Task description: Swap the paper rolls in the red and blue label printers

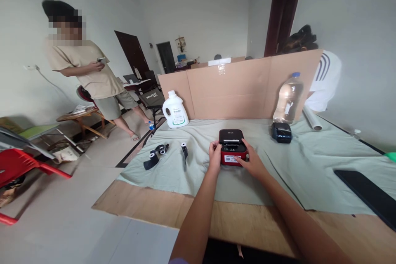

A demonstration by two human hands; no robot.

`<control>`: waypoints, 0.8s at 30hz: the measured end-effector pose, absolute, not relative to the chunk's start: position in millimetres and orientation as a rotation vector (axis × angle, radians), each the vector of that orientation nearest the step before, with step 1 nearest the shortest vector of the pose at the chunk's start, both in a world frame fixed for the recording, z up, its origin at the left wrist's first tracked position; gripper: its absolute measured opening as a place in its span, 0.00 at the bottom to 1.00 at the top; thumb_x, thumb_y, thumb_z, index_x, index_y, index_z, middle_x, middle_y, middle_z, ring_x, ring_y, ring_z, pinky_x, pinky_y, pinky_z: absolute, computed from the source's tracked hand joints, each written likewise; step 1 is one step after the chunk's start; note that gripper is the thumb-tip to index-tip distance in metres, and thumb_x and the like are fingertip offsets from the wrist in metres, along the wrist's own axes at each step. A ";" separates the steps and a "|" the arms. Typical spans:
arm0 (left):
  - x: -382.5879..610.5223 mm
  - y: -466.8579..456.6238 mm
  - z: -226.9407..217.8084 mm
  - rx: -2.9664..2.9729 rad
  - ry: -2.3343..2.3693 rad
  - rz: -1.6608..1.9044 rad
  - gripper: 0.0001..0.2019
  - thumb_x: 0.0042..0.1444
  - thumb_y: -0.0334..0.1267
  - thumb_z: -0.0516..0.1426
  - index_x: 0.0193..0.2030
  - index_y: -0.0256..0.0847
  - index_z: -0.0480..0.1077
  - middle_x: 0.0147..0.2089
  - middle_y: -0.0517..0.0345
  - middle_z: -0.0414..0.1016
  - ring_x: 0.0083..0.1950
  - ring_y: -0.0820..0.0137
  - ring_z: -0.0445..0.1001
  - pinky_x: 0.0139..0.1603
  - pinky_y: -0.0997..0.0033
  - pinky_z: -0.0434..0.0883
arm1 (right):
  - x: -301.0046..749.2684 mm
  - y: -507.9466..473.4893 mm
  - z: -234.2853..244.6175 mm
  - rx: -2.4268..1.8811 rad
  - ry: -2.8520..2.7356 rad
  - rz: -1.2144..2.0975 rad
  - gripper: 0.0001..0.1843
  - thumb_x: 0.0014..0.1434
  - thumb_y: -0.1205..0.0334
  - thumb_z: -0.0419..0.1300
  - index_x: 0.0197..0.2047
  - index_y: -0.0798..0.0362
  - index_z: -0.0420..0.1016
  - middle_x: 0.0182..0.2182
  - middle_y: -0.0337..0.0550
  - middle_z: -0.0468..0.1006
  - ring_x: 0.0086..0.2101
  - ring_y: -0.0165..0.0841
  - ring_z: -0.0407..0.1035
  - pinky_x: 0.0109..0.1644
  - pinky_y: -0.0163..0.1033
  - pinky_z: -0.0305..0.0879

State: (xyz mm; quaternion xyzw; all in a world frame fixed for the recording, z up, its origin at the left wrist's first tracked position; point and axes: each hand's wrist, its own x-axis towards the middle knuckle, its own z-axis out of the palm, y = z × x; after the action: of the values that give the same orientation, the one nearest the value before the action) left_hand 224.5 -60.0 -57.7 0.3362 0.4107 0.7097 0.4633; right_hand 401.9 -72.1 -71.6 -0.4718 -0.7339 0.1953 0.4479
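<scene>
A small red and black label printer [232, 147] stands on the cloth in front of me, its labelled side towards me. My left hand [214, 152] is closed against its left side, the fingers partly hidden behind it. On the right side, my right hand [249, 156] grips it, with one finger near the white sticker on the front. Left of the printer lie a small roll with a dark strip [184, 151] and several more such rolls [156, 155]. A second, dark blue and black device [281, 133] sits to the right.
A cardboard panel [229, 90] borders the table's far side. Before it stand a white jug [175, 109] and a large clear bottle [288, 97]. A pale tube [312, 118] and a black slab [365, 192] lie right. One person [89, 66] stands left; another [324, 74] is behind the panel.
</scene>
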 end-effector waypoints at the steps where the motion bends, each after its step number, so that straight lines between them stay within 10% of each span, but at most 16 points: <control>1: 224.6 -59.7 -58.5 0.829 1.004 1.754 0.11 0.48 0.39 0.59 0.39 0.41 0.68 0.37 0.61 0.72 0.39 0.72 0.71 0.44 0.71 0.69 | 402.0 -71.8 -72.0 -1.172 -1.816 0.484 0.47 0.58 0.45 0.63 0.75 0.43 0.47 0.63 0.53 0.66 0.60 0.48 0.65 0.62 0.56 0.65; 24: 223.4 -56.4 -67.6 0.826 0.949 1.786 0.16 0.50 0.38 0.61 0.47 0.42 0.75 0.38 0.59 0.75 0.40 0.69 0.73 0.45 0.69 0.71 | 401.0 -71.3 -75.4 -1.187 -1.808 0.468 0.52 0.59 0.41 0.62 0.77 0.42 0.38 0.64 0.53 0.66 0.61 0.50 0.64 0.60 0.57 0.67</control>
State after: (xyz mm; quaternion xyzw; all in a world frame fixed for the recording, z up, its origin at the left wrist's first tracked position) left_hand 223.4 -56.4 -67.6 0.3356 0.3857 0.7257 0.4604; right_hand 401.0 -71.3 -75.4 -0.4798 -0.7304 0.1890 0.4479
